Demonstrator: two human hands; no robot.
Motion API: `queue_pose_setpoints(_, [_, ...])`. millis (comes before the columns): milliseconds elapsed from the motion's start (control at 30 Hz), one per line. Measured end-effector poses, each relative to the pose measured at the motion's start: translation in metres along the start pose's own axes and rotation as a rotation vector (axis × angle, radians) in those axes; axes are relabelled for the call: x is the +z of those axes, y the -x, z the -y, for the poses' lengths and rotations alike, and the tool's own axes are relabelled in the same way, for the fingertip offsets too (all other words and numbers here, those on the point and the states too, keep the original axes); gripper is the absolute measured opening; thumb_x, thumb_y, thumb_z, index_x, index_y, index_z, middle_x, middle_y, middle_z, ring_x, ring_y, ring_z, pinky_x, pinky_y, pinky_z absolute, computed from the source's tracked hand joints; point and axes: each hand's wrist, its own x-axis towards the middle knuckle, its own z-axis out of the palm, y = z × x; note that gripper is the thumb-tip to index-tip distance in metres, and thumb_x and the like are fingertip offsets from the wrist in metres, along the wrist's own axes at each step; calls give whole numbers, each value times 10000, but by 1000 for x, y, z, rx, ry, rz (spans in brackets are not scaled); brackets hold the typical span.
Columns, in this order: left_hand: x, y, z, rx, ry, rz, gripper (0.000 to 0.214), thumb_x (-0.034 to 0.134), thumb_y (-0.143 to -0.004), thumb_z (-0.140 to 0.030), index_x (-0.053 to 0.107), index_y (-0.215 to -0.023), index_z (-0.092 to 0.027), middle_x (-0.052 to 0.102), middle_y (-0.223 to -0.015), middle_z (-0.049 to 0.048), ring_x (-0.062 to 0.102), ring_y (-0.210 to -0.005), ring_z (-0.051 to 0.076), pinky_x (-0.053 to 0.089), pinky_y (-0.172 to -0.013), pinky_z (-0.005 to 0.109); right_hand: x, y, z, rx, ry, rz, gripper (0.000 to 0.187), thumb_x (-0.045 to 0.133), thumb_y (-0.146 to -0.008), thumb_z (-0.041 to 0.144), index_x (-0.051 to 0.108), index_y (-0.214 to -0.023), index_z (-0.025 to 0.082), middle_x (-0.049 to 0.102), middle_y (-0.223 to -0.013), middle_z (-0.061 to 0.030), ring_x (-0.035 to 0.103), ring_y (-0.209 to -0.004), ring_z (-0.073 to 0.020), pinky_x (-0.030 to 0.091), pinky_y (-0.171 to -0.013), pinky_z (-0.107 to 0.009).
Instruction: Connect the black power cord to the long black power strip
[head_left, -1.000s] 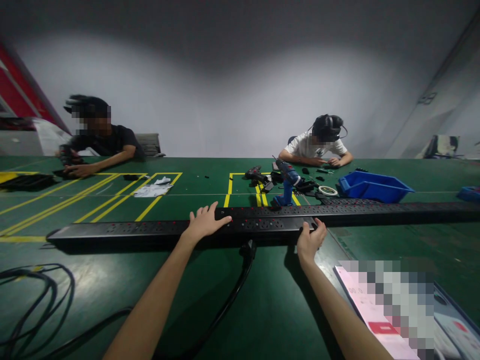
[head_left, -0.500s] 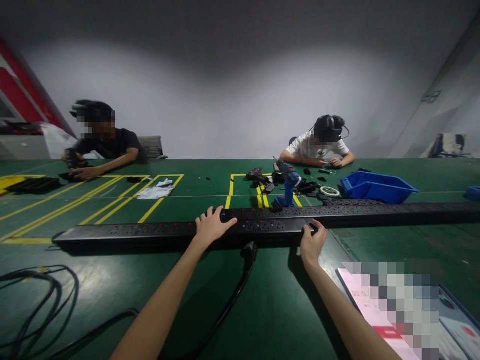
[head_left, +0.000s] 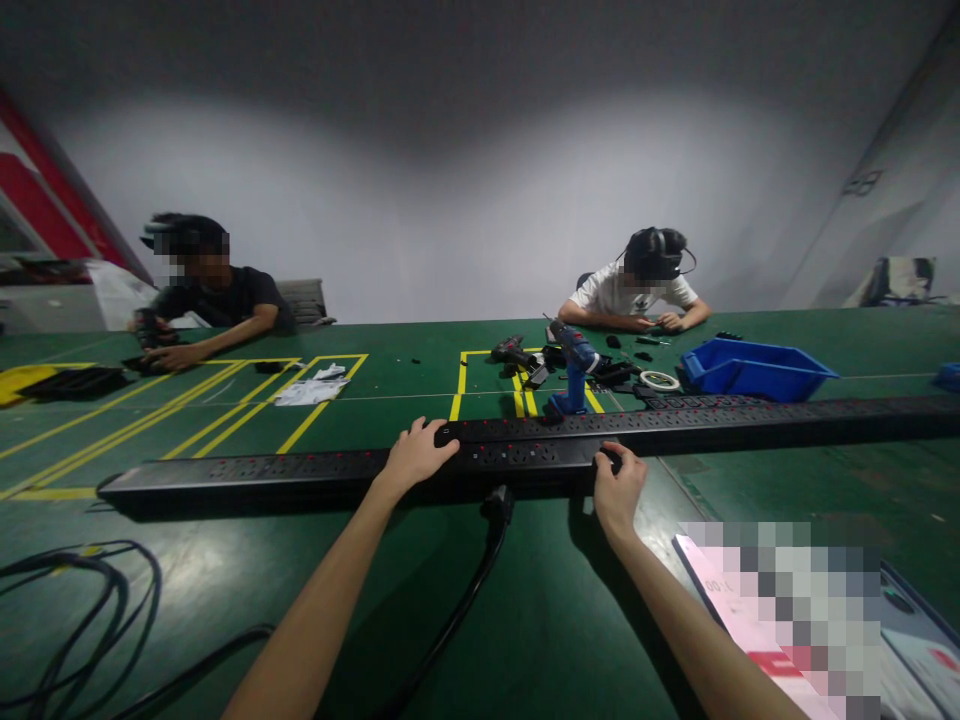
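Observation:
A long black power strip [head_left: 247, 472] with rows of sockets lies across the green table in front of me. My left hand [head_left: 414, 455] rests flat on its top near the middle, fingers spread. My right hand [head_left: 618, 483] curls round the strip's right end, thumb on top. A second long black power strip [head_left: 750, 414] lies just behind it and runs off to the right. A thick black cable [head_left: 457, 610] leaves the near strip between my arms and drops toward me.
A blue cordless drill [head_left: 573, 372], a tape roll [head_left: 660, 381] and small black parts lie beyond the strips. A blue bin [head_left: 754, 369] sits at right. Coiled black cable [head_left: 67, 610] lies at left, papers [head_left: 795, 620] at lower right. Two people work at the far edge.
My left hand has slid a little along the strip and both hands sit slightly closer to me. The near strip has shifted slightly leftward; the view has tilted a bit.

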Motion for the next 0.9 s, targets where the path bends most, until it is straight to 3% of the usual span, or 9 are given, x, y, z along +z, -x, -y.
queue_pose_setpoints(267, [-3,-5,10,63,15,77,658,427,-851,-631,471,-1413,-291,356,-1539,144,450,-1327,381,390,-1019,488,1,3,2,-33,20,37,324,541,-808,414,694,-960,171,493,-1062,-117,452,-1090,-277,331,-998,-395])
queue_pose_setpoints(500, [-13,-6,20,163,24,124,552,396,-905,-504,492,-1399,-280,401,-1521,114,422,-1368,318,361,-1080,457,3,10,7,-162,79,106,320,571,-807,412,712,-973,178,498,-1046,-110,470,-1083,-272,353,-994,-400])
queue_pose_setpoints(900, [-22,-2,20,239,25,170,537,337,-944,-451,486,-1400,-210,358,-1541,141,366,-1409,289,323,-1129,430,2,13,9,-245,136,148,365,627,-775,439,707,-1032,191,484,-1049,-107,481,-1077,-286,388,-981,-434])
